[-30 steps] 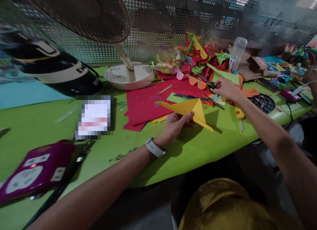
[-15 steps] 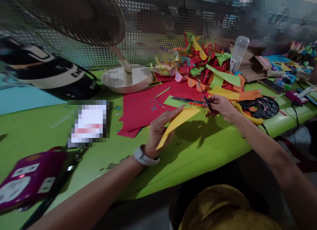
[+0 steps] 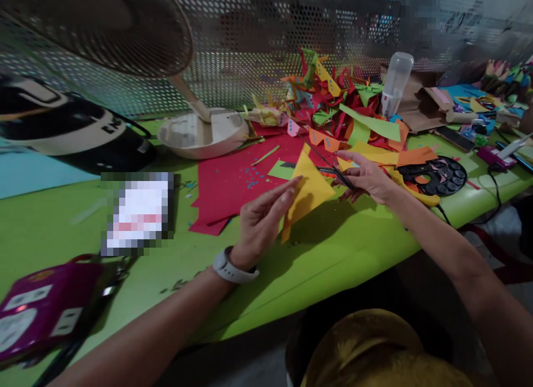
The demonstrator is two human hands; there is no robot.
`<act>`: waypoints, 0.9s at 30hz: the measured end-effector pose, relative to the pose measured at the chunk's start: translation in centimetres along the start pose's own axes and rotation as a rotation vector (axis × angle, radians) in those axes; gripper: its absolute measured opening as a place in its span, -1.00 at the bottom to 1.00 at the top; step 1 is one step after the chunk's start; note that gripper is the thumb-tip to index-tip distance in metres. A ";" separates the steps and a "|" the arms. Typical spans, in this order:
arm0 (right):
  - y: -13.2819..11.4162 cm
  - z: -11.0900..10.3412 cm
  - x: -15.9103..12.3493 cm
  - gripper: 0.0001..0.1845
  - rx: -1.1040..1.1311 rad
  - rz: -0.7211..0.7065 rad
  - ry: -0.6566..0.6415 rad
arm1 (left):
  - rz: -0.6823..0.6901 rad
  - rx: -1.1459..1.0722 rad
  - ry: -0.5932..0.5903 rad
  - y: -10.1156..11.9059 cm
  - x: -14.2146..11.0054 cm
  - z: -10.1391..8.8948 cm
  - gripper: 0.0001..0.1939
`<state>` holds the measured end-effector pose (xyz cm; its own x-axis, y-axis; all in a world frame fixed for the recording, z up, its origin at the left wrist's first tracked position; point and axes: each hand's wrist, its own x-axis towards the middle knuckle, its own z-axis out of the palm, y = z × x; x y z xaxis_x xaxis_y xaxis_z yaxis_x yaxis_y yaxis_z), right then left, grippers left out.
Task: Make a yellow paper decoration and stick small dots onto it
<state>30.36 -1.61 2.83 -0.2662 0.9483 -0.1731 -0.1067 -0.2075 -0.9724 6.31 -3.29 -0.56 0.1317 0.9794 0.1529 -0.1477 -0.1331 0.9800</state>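
Between the thumb and fingers of my left hand point(image 3: 266, 220) is a folded piece of yellow paper point(image 3: 310, 190), tilted up above the table. My right hand point(image 3: 362, 179) grips dark scissors point(image 3: 341, 177), whose blades point up and left, close to the paper's right side. Behind them a utility knife point(image 3: 325, 169) lies partly hidden by the yellow paper. Red paper point(image 3: 233, 176) with small blue specks lies flat beyond my left hand, and a green paper piece point(image 3: 278, 169) rests on it.
A heap of colourful folded paper point(image 3: 333, 98) lies at the back, beside a clear bottle point(image 3: 397, 84). The fan base point(image 3: 204, 145) and a black bag point(image 3: 104, 131) stand at left. A black palette-like tray point(image 3: 452, 176) sits at right, a purple device point(image 3: 50, 303) at near left.
My left hand has turned the yellow paper so its broad face shows and its tip points up. The scissors in my right hand have swung toward the paper.
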 end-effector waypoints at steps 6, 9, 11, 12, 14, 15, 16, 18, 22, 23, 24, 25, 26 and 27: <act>-0.2 -0.3 -0.4 -0.40 0.007 -0.071 -0.135 | -0.095 -0.170 -0.010 0.8 0.5 1.3 -0.41; 0.0 -0.6 -0.4 -0.41 -0.066 -0.100 -0.173 | -0.140 -0.234 0.010 0.8 0.8 1.4 -0.48; 0.1 -0.7 -0.2 -0.40 -0.137 -0.109 -0.177 | -0.180 -0.264 0.025 0.8 1.0 1.4 -0.53; 0.2 -0.7 -0.2 -0.41 -0.167 -0.115 -0.177 | -0.211 -0.283 0.027 0.9 1.1 1.3 -0.54; 0.2 -0.6 -0.2 -0.46 -0.207 -0.128 -0.165 | -0.277 -0.323 0.022 1.2 1.1 1.2 -0.61; 0.1 -0.5 -0.2 -0.49 -0.218 -0.138 -0.149 | -0.305 -0.338 0.017 1.4 1.1 1.2 -0.65; 0.1 -0.5 -0.2 -0.51 -0.220 -0.147 -0.132 | -0.326 -0.350 0.014 1.6 1.1 1.1 -0.67; 0.0 -0.5 -0.2 -0.51 -0.207 -0.159 -0.102 | -0.356 -0.365 0.009 1.8 1.1 1.0 -0.69; 0.1 -0.6 -0.1 -0.50 -0.215 -0.141 -0.065 | -0.374 -0.379 0.019 1.6 1.3 0.8 -0.65; 0.2 -0.7 -0.1 -0.52 -0.240 -0.131 -0.069 | -0.366 -0.379 0.021 1.4 1.4 0.8 -0.62; 0.3 -0.7 -0.2 -0.55 -0.269 -0.119 -0.083 | -0.356 -0.375 0.023 1.3 1.5 0.8 -0.60; 0.3 -0.7 -0.2 -0.57 -0.293 -0.107 -0.103 | -0.346 -0.368 0.022 1.2 1.5 0.8 -0.60; 0.3 -0.7 -0.3 -0.57 -0.309 -0.095 -0.125 | -0.339 -0.360 0.017 1.2 1.5 0.9 -0.62; 0.3 -0.6 -0.4 -0.57 -0.317 -0.081 -0.148 | -0.333 -0.353 0.011 1.1 1.5 0.9 -0.65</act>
<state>31.02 -1.91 2.49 -0.4071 0.9088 -0.0918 0.1629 -0.0267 -0.9863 7.21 -2.07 0.88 0.2183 0.9619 -0.1645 -0.4232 0.2452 0.8722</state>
